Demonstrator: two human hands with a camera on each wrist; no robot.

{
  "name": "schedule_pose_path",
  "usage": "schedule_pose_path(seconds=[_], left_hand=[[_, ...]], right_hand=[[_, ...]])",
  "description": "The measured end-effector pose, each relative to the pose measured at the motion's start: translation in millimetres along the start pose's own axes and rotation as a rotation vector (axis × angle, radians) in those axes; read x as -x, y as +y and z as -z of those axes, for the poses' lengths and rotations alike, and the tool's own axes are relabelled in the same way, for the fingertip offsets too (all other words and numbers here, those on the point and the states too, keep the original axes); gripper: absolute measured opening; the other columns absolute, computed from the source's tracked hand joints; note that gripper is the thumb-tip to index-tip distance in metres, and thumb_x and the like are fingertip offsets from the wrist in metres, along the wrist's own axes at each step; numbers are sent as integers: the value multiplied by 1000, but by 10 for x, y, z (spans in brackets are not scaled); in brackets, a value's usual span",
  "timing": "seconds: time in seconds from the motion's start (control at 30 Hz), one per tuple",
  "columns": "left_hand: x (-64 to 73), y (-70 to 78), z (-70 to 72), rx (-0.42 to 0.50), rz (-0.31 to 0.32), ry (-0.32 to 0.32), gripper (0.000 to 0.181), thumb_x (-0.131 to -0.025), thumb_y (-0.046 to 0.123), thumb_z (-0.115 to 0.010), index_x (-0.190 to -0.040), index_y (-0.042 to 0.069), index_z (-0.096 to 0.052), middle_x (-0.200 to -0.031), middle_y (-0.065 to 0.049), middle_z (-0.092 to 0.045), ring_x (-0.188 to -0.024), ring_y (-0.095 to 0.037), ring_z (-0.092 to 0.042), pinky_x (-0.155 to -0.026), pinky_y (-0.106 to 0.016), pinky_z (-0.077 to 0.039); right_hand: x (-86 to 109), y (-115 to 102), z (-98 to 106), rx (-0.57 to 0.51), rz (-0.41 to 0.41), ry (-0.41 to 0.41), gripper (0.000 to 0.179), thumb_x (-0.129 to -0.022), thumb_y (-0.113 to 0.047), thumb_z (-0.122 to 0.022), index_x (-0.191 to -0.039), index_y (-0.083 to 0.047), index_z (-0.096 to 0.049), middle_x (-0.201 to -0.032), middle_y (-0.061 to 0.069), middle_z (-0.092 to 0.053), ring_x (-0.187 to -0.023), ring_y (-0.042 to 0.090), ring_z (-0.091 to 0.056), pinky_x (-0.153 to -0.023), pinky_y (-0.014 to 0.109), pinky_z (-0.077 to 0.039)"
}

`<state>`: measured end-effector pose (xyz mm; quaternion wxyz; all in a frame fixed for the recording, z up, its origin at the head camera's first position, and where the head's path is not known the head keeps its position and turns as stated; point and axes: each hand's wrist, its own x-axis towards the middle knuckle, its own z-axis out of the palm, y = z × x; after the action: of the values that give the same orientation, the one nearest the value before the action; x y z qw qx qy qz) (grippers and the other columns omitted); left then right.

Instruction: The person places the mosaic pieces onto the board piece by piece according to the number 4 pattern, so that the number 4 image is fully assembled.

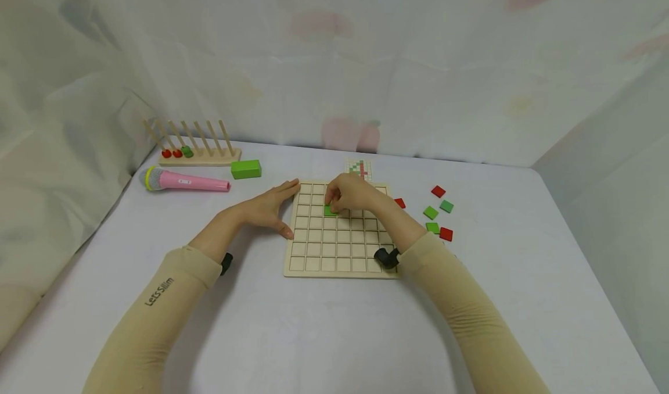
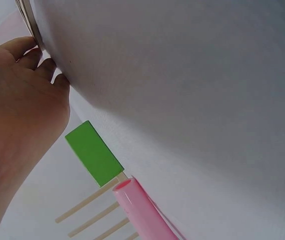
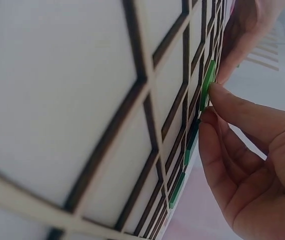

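A pale wooden grid board (image 1: 321,249) lies on the table. My right hand (image 1: 352,193) is over its upper middle, pinching a light green square tile (image 1: 329,210) between thumb and fingers; the right wrist view shows this tile (image 3: 207,86) tilted at the grid's surface. Beyond it, two darker green tiles (image 3: 176,191) sit on the board, mostly hidden from the head view by the hand. My left hand (image 1: 263,208) rests at the board's left edge, thumb and fingers spread apart along the rim.
Loose red (image 1: 438,191) and green tiles (image 1: 431,212) lie right of the board. A small pattern card (image 1: 366,167) is behind it. At back left are a pegged wooden rack (image 1: 201,160) with red and green beads, a green block (image 1: 245,169) and a pink toy microphone (image 1: 193,182).
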<state>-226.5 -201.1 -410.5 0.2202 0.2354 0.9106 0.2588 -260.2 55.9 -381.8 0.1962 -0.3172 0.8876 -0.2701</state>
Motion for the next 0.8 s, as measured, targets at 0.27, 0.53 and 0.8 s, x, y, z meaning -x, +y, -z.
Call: schedule_pose_path(seconds=[0.27, 0.53, 0.8], left_hand=[[3, 0, -9, 3, 7, 2, 127, -67, 42, -89, -159, 4, -9, -170, -9, 0, -157, -34, 3, -126, -59, -8], [15, 10, -13, -6, 1, 0, 128, -67, 42, -90, -159, 3, -9, -170, -10, 1, -157, -35, 3, -126, -58, -7], [17, 20, -9, -5, 4, 1, 128, -67, 41, -90, -159, 4, -9, -170, -9, 0, -157, -34, 3, -126, -58, -7]], right_hand=[[52, 14, 124, 7, 21, 36, 12, -86, -9, -75, -97, -8, -75, -85, 4, -72, -79, 15, -64, -77, 32, -55], [161, 146, 306, 5, -17, 73, 15, -87, -14, -74, -102, -9, -74, -88, 4, -69, -88, 20, -65, -85, 38, -55], [318, 310, 476, -36, -50, 106, 17, -88, -12, -73, -104, -6, -73, -86, 6, -69, -83, 20, -66, -78, 31, -54]])
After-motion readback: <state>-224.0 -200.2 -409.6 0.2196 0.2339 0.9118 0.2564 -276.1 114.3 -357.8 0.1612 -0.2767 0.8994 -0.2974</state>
